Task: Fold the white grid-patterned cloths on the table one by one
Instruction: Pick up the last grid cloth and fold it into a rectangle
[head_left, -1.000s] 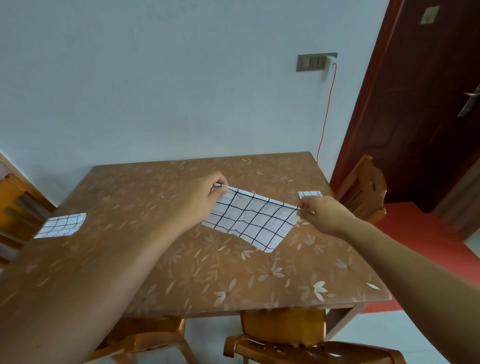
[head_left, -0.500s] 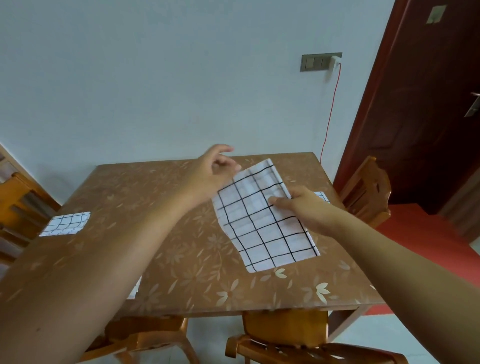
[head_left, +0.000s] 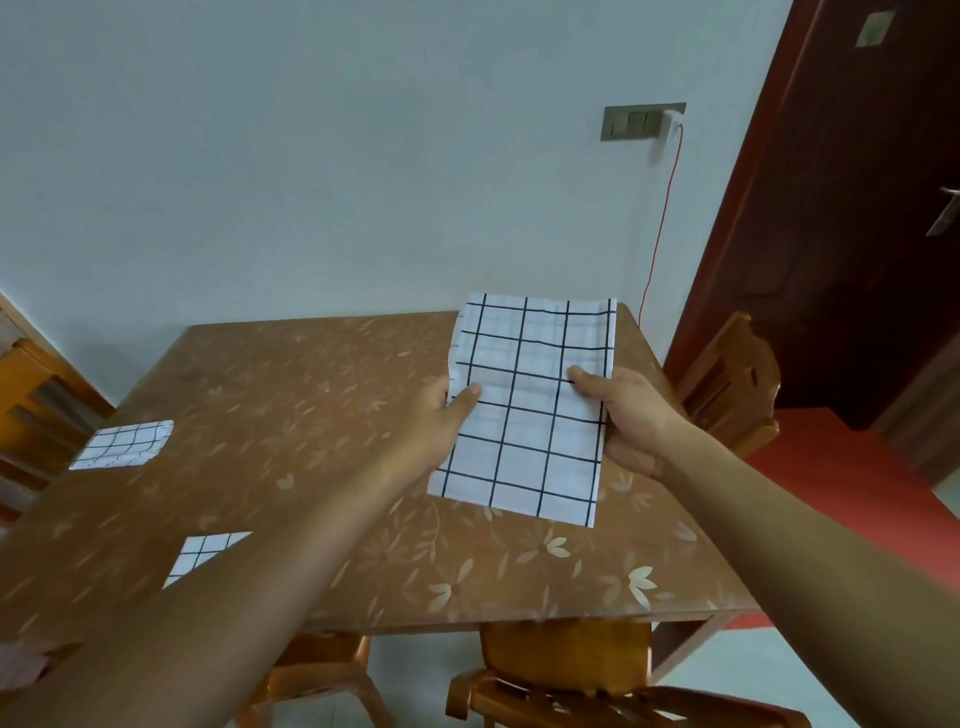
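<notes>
I hold a white cloth with a black grid (head_left: 527, 410) lifted above the right half of the brown floral table (head_left: 322, 395), its long side running away from me. My left hand (head_left: 441, 415) pinches its left edge, thumb on top. My right hand (head_left: 626, 415) grips its right edge, thumb on top and fingers underneath. A folded grid cloth (head_left: 124, 444) lies at the table's left edge. Another grid cloth (head_left: 205, 553) lies near the front left, partly hidden by my left forearm.
Wooden chairs stand at the right (head_left: 732, 384), at the left (head_left: 36, 395) and below the front edge (head_left: 566, 675). A wall rises behind the table, with a switch plate (head_left: 631, 122) and a red cable (head_left: 662, 223). A dark red door (head_left: 841, 208) is at the right.
The cloth went from stretched between both hands to lying on the table, and now it is lifted and turned lengthwise. Both hands shifted to its side edges.
</notes>
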